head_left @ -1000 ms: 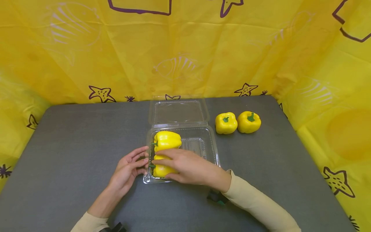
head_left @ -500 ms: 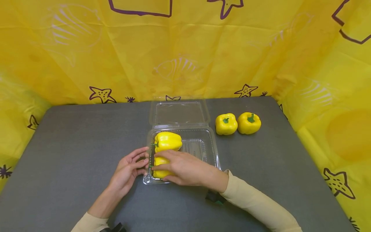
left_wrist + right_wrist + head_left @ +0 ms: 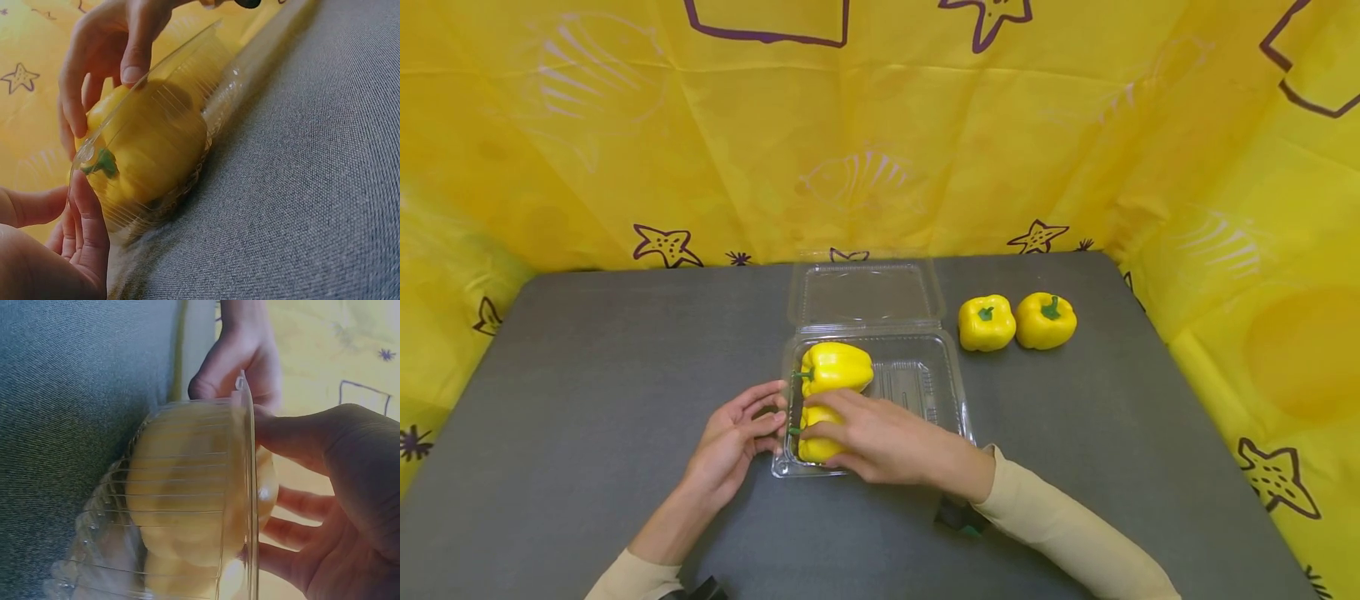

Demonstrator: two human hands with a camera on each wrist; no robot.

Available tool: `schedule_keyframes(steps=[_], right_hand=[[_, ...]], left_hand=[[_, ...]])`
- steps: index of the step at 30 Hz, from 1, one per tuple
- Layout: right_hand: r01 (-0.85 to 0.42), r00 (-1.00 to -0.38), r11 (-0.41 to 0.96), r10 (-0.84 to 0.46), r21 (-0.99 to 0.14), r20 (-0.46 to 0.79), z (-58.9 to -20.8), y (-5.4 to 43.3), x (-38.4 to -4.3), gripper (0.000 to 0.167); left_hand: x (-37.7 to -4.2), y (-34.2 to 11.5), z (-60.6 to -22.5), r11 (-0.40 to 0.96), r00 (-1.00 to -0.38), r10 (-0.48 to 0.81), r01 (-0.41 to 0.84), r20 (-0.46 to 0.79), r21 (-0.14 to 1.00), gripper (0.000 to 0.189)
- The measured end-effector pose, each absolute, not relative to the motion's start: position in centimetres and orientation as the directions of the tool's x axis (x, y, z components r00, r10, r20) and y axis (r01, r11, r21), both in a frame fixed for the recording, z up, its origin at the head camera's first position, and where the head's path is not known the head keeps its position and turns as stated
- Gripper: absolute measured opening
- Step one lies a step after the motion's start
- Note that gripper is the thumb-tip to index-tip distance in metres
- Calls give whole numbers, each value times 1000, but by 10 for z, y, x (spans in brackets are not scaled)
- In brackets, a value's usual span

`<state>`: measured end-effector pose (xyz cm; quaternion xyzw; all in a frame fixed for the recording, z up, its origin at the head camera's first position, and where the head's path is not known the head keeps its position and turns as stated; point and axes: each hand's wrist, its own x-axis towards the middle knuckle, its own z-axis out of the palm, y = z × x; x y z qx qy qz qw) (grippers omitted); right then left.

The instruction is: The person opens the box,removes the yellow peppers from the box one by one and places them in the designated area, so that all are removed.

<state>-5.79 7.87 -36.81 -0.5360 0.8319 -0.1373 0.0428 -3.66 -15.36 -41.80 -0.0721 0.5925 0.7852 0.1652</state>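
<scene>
A clear plastic clamshell container (image 3: 964,408) lies with its lid folded back. Two yellow bell peppers lie on their sides along its left side, stems to the left. My right hand (image 3: 883,437) reaches over from the right and grips the near bell pepper (image 3: 818,450), thumb on its near side and fingers on top. Just beyond it is the far bell pepper (image 3: 837,365). At the left rim my left hand (image 3: 730,437) holds the container's edge between thumb and fingers. The left wrist view shows the near pepper's green stem (image 3: 106,164) through the clear wall.
Two more yellow bell peppers, a left one (image 3: 987,323) and a right one (image 3: 1047,321), sit side by side right of the container. The open lid (image 3: 867,293) reaches back toward the yellow patterned cloth (image 3: 880,108). Everything stands on a grey table (image 3: 625,375).
My right hand has shifted slightly toward the near side on the near bell pepper. The left hand has stayed at the container's rim, and the other peppers have not moved.
</scene>
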Motion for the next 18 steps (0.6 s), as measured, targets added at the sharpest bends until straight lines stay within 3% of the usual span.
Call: schedule_keyframes(steps=[11,18], right_hand=[[-855,-432,354,-890,-380,143,-374,90,-59,32],[-782,-545,440,-826,-441,142,-372,98,-58,32]], left_hand=[[-36,-153,-418,-237,-940,171,-329,-294,914,46],[-36,-153,-419,-262,-943,163,-325,-290,909,43]])
